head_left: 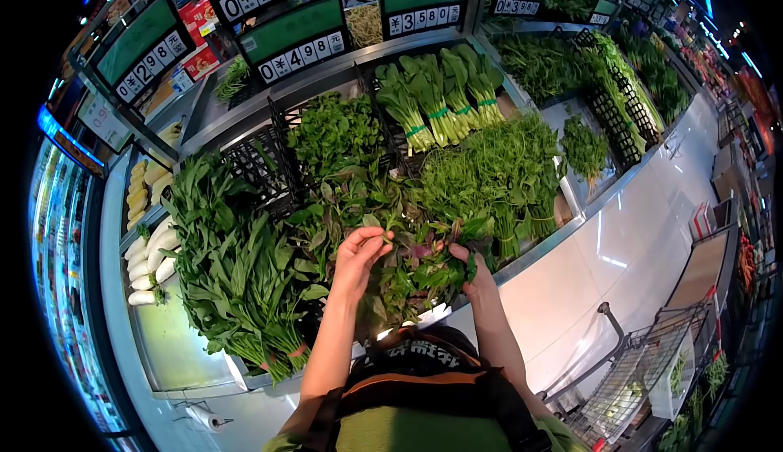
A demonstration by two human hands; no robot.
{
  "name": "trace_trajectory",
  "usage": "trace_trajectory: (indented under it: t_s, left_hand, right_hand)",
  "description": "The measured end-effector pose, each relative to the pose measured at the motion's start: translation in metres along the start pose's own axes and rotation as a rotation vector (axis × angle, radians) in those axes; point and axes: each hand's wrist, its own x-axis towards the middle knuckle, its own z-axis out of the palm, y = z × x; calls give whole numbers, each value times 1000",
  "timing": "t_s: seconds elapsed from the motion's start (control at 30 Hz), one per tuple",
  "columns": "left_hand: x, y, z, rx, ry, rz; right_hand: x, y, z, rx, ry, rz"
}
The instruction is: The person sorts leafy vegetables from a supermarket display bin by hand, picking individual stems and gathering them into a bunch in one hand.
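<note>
My left hand (360, 258) pinches a small green sprig (390, 228) between thumb and fingertips, just above the pile of purple-tinged leafy greens (338, 211). On the other side, my right hand (471, 268) is closed around a bunch of leafy greens (428, 272) with green and purple leaves. Part of that bunch hides my right fingers. Long-leaved water spinach (245, 272) lies left of my left hand. Beyond my right hand spreads a heap of fine-stemmed greens (497, 170).
Banded bok choy bunches (440, 97) and dark herbs (334, 130) fill the back crates. White radishes (155, 252) lie at left. Price signs (294, 40) hang over the stand. A metal shopping cart (644, 370) stands on the floor at right. A plastic bag roll (205, 418) hangs at the front.
</note>
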Motion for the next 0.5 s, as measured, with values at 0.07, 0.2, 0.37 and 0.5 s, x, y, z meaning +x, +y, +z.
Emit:
trace_trajectory:
  t_s: [0.07,0.2,0.37,0.5]
  left_hand:
    - [2,1,-1,50,36,37]
    - [3,5,1,374,42,97]
    - [-16,9,34,1068,-122,232]
    - [-8,-8,41,949,-100,297]
  right_hand:
    - [-1,1,-1,4,9,-5]
    - [-4,-1,0,-9,40,19]
    - [-4,-2,5,-109,7,-20]
    - [-3,6,5,-239,40,-33]
